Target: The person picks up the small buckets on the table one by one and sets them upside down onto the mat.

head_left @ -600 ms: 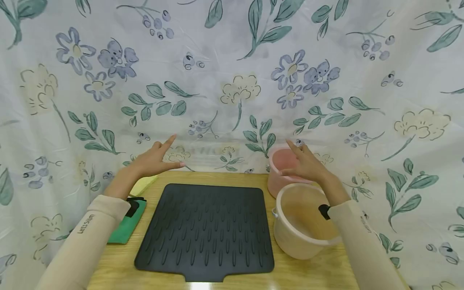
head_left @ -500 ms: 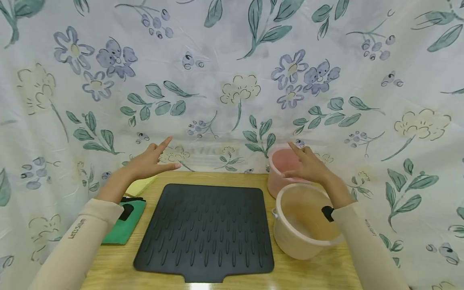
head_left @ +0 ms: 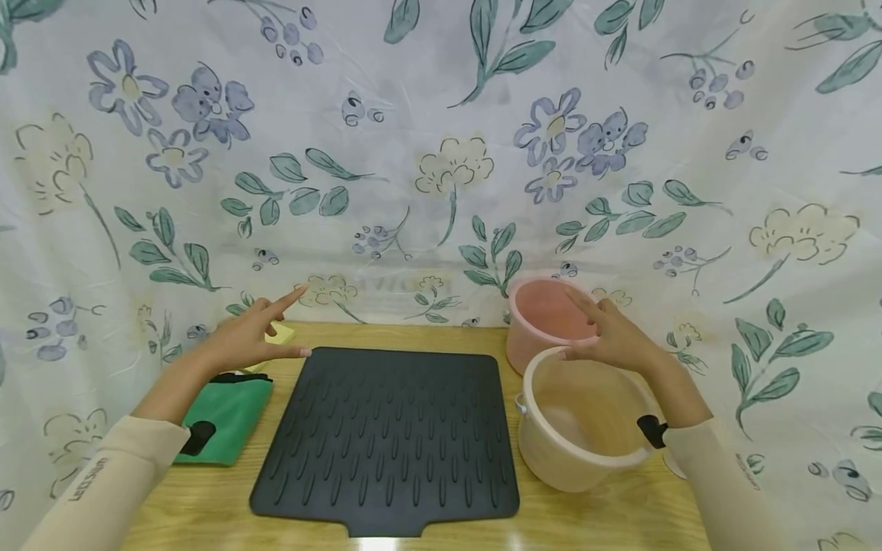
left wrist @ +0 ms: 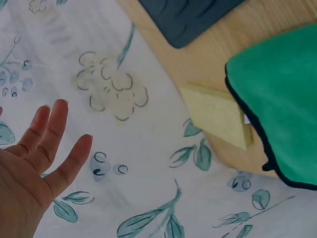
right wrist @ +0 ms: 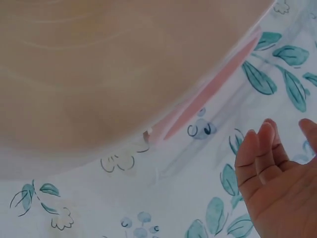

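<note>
My left hand (head_left: 248,337) hovers at the left, thumb and forefinger spread, holding nothing. Beneath it are a folded green cloth (head_left: 230,421) with black edging and a yellow sponge (left wrist: 218,114), which the hand partly covers in the head view. My right hand (head_left: 613,333) is over the two buckets at the right, its fingers apart and nothing in them. It overlaps the rims of the pink bucket (head_left: 527,337) behind and the cream bucket (head_left: 561,459) in front. Between the hands a dark grey ridged mat (head_left: 386,436) lies flat on the table.
The wooden table (head_left: 592,520) runs back to a white curtain (head_left: 393,76) printed with flowers and leaves, which also hangs at both sides. A wire handle joint (head_left: 521,404) sticks out on the cream bucket's left side.
Both hands have come down and moved outward, the left hand to the left and the right hand to the right. The mat, cloth and buckets stay in place.
</note>
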`<state>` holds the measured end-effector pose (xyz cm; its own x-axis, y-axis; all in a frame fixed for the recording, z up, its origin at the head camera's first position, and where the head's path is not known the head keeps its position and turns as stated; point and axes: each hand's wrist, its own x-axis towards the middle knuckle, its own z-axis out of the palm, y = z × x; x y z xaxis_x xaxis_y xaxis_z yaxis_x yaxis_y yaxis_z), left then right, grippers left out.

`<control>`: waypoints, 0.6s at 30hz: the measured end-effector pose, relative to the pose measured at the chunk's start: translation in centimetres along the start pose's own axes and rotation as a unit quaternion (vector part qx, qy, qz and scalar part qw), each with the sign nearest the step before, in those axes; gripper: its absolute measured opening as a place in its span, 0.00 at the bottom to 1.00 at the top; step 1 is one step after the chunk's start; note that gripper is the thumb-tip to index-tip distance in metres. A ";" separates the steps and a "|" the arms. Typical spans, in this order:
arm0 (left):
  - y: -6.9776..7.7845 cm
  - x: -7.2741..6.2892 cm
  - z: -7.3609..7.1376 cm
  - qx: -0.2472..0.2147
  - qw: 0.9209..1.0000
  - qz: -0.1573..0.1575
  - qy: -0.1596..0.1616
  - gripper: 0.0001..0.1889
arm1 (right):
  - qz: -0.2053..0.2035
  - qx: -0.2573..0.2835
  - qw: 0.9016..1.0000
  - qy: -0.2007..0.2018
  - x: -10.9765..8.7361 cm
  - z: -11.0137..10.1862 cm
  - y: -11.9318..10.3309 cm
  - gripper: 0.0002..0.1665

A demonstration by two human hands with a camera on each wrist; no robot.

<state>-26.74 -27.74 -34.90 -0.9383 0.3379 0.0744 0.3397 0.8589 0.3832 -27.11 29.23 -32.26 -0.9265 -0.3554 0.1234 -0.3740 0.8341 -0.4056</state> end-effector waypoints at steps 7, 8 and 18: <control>-0.7 -1.0 0.0 -0.012 1.000 0.016 0.002 0.53 | 0.012 -0.005 1.000 -0.009 -1.8 -0.4 1.1 0.60; -0.8 -1.1 0.1 -0.012 1.000 0.019 0.002 0.53 | 0.014 -0.007 1.000 -0.009 -2.1 -0.6 1.3 0.60; -1.7 -2.8 0.9 -0.023 0.999 0.036 0.012 0.50 | 0.024 0.015 1.000 -0.013 -4.3 -0.8 3.0 0.57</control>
<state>-24.59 -29.83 -36.64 -0.9127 0.3886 0.1263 0.4043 0.8140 0.4171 -24.29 33.60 -33.23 -0.9417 -0.3269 0.0799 -0.3279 0.8375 -0.4372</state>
